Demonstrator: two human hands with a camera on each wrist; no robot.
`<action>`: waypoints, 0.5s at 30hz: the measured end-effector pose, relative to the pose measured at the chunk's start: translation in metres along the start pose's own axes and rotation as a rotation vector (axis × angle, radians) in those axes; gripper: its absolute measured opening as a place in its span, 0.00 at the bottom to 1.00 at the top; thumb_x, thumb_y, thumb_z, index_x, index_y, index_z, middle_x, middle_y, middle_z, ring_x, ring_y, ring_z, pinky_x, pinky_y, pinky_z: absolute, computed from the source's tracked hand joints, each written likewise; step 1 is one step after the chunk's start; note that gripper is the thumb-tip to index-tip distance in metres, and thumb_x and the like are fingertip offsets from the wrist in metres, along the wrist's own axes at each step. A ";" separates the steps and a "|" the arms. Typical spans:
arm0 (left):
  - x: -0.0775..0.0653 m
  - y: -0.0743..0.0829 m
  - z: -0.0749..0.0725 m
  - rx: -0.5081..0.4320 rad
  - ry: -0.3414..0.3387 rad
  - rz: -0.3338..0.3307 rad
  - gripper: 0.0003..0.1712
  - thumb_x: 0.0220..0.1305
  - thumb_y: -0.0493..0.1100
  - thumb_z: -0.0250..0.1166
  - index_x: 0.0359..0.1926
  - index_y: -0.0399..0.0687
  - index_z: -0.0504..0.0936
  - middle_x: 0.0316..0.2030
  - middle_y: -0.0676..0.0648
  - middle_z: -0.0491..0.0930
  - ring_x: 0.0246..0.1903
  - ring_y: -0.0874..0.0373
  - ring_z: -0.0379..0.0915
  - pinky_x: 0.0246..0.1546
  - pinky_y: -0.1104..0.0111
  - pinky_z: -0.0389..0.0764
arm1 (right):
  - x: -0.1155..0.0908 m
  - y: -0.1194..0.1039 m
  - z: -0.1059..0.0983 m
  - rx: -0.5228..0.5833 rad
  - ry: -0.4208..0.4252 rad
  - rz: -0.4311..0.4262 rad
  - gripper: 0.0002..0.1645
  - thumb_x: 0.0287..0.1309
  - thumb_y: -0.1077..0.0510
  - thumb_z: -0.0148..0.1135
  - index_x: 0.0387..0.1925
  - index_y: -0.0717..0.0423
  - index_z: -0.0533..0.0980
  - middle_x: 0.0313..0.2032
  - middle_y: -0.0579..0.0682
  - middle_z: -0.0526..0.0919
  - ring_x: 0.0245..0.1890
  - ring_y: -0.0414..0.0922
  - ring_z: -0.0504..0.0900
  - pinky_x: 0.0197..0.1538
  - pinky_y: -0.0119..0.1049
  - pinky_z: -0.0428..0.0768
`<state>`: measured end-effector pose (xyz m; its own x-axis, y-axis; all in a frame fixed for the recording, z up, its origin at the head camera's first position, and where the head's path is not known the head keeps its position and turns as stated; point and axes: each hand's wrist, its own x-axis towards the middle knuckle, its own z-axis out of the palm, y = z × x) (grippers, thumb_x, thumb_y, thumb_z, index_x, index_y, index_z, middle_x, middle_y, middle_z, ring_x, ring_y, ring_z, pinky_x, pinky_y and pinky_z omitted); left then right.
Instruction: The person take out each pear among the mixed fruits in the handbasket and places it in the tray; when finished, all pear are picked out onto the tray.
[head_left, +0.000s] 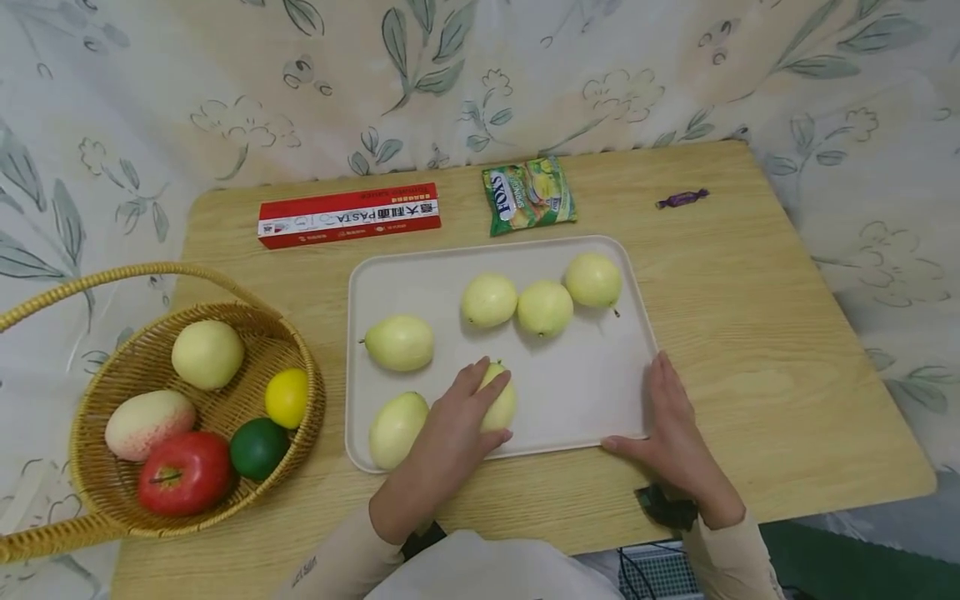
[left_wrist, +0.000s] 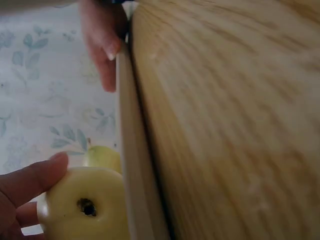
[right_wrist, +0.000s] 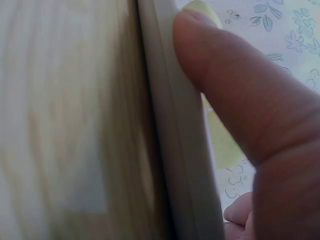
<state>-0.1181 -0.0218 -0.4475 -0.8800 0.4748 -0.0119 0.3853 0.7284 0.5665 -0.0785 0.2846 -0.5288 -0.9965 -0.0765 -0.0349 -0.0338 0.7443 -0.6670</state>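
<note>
A pale tray [head_left: 585,408] lies on the table with several yellow-green pears on it. My left hand [head_left: 453,425] reaches over its front edge and holds a pear [head_left: 500,402] between thumb and fingers. In the left wrist view, that pear [left_wrist: 92,205] shows its dark blossom end beside the thumb. My right hand [head_left: 675,429] rests against the tray's front right corner, thumb at the front rim and fingers straight along the right side. Up close in the right wrist view, the thumb [right_wrist: 225,75] lies over the rim. Another pear [head_left: 398,431] sits just left of my left hand.
At left stands a wicker basket [head_left: 318,392] with a tall handle, holding a red apple [head_left: 186,473], a peach [head_left: 150,425] and other fruit. Behind the tray lie a red pasta box [head_left: 349,216], a green FOX'S candy bag [head_left: 529,196] and a purple wrapped candy [head_left: 682,199].
</note>
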 end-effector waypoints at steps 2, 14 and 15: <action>0.000 -0.002 0.001 -0.006 0.009 -0.002 0.39 0.51 0.45 0.74 0.64 0.45 0.72 0.66 0.36 0.65 0.63 0.39 0.66 0.51 0.51 0.79 | 0.000 0.000 0.000 0.002 0.001 -0.005 0.79 0.37 0.47 0.80 0.74 0.63 0.33 0.75 0.64 0.30 0.74 0.64 0.31 0.70 0.66 0.35; -0.006 -0.008 -0.042 -0.116 0.087 -0.128 0.44 0.50 0.51 0.74 0.67 0.48 0.69 0.70 0.39 0.62 0.67 0.43 0.62 0.62 0.48 0.69 | 0.002 0.002 0.000 -0.003 -0.001 -0.001 0.79 0.37 0.47 0.80 0.74 0.62 0.33 0.75 0.63 0.29 0.74 0.64 0.32 0.70 0.67 0.35; -0.010 -0.011 -0.056 -0.138 0.151 -0.155 0.44 0.49 0.50 0.75 0.67 0.48 0.69 0.70 0.40 0.62 0.67 0.44 0.62 0.63 0.49 0.69 | 0.002 0.002 0.001 -0.003 -0.002 -0.001 0.79 0.36 0.47 0.80 0.74 0.62 0.33 0.75 0.63 0.29 0.74 0.64 0.32 0.70 0.67 0.35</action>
<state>-0.1290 -0.0622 -0.4078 -0.9611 0.2760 0.0100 0.2101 0.7073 0.6749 -0.0803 0.2857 -0.5307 -0.9963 -0.0787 -0.0356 -0.0352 0.7463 -0.6646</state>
